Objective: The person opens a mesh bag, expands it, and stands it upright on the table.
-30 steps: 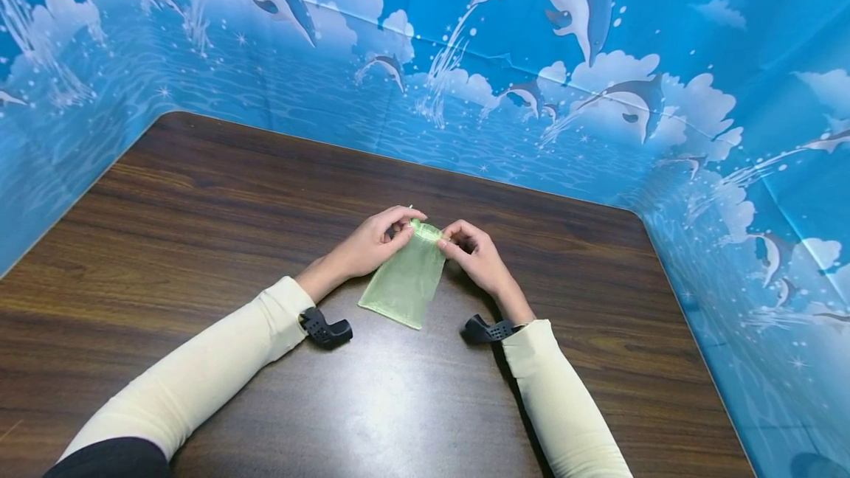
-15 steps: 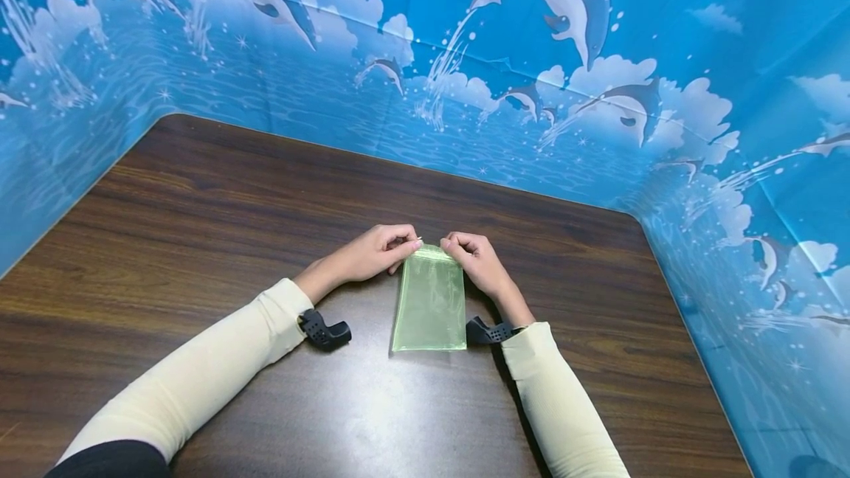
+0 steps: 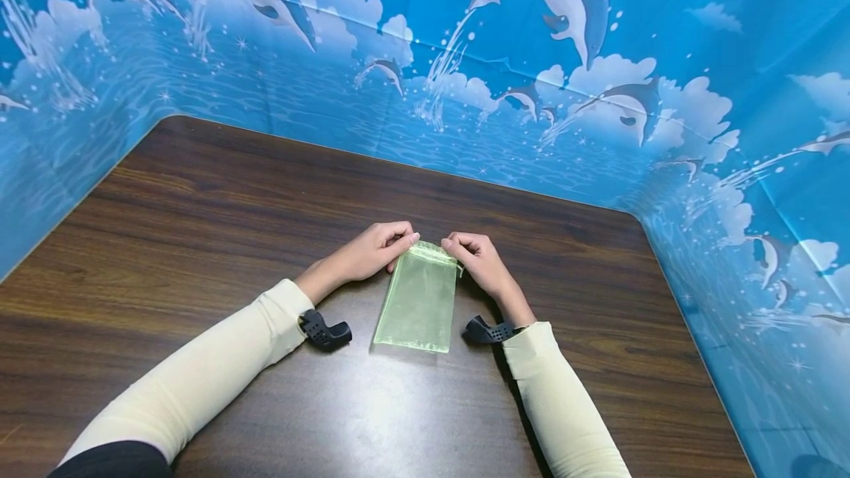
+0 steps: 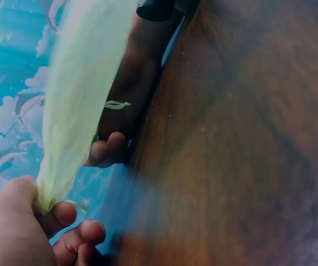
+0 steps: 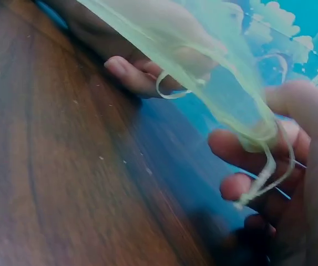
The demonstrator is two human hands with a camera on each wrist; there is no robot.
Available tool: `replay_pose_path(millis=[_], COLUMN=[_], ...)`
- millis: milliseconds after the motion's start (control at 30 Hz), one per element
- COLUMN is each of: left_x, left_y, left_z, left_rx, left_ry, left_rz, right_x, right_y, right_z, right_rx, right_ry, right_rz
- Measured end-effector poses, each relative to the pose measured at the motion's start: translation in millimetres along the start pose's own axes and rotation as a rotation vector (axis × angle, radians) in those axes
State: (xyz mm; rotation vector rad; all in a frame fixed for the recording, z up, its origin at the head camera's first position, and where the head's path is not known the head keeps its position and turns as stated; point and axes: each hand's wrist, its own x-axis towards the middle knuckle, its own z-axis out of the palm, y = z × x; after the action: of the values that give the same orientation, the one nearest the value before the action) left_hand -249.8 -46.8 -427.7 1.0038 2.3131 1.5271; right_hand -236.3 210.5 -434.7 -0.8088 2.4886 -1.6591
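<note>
Thumb and fingers of the left hand (image 3: pixel 364 253) pinch one top corner of a sheer pale-green bag (image 3: pixel 417 305), while the right hand (image 3: pixel 479 262) pinches the other, so the mouth stretches between them. With the bag as the dial's centre in the head view, the left hand sits near 10 o'clock, the right near 2. A thin green cord (image 5: pixel 267 172) hangs in a knotted loop by the right hand's fingers, and another loop (image 5: pixel 170 88) shows at the far corner. The bag's gathered channel (image 3: pixel 432 253) runs across 12 o'clock, and its body spreads toward 6, flat-looking and see-through; whether the lower edge touches the table (image 3: pixel 265 190) cannot be told. Black wrist mounts stand apart from the bag, the left one (image 3: pixel 327 331) between 8 and 9, the right one (image 3: pixel 488 330) between 3 and 4. Cream sleeves reach in from 8 (image 3: pixel 199 375) and 5 (image 3: pixel 564 404). Dark wood grain surrounds everything, with a bright glare toward 6. Beyond the table edge, from 9 round through 12 to 3, hangs a blue backdrop (image 3: pixel 319 94) printed with dolphins and clouds.
</note>
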Motion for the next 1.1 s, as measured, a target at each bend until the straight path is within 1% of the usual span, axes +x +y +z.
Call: replay_pose_path(millis=[133,267,467,567,667,867,967,1100], left_x=[0.1,-0.1,-0.1,0.4,0.7,0.6,0.7,0.6], left_y=[-1.2,-1.5,-0.6,-0.4,-0.8,-0.5,-0.6,-1.3], left_z=[-0.4,-1.7,-3.0,-2.2,-0.9,0.0,-0.4,-1.2], left_rx=[0.007,0.015,0.037,0.039,0.025,0.011,-0.009,-0.035], left_ry=[-0.004,-0.029,-0.092,-0.087,-0.065,-0.031,-0.032,-0.053], left_rz=[-0.008,-0.002,-0.009,-0.022,-0.035,-0.048,-0.048,-0.056], right_x=[-0.6,0.3,0.4,0.0,-0.3,-1.1,-0.3,0.8], right_y=[0.9,0.8,0.3,1.6,1.5,1.5,1.6,1.7], right_z=[-3.9,-4.5,-1.7,-1.0,-0.7,-0.8,-1.0,0.0], right_rx=[0.01,-0.004,-0.008,-0.025,-0.04,-0.059,-0.067,-0.063], right_ry=[-0.052,-0.085,-0.064,-0.042,-0.026,-0.013,-0.013,-0.023], right_rz=[0.0,0.014,0.036,0.05,0.065,0.081,0.068,0.051])
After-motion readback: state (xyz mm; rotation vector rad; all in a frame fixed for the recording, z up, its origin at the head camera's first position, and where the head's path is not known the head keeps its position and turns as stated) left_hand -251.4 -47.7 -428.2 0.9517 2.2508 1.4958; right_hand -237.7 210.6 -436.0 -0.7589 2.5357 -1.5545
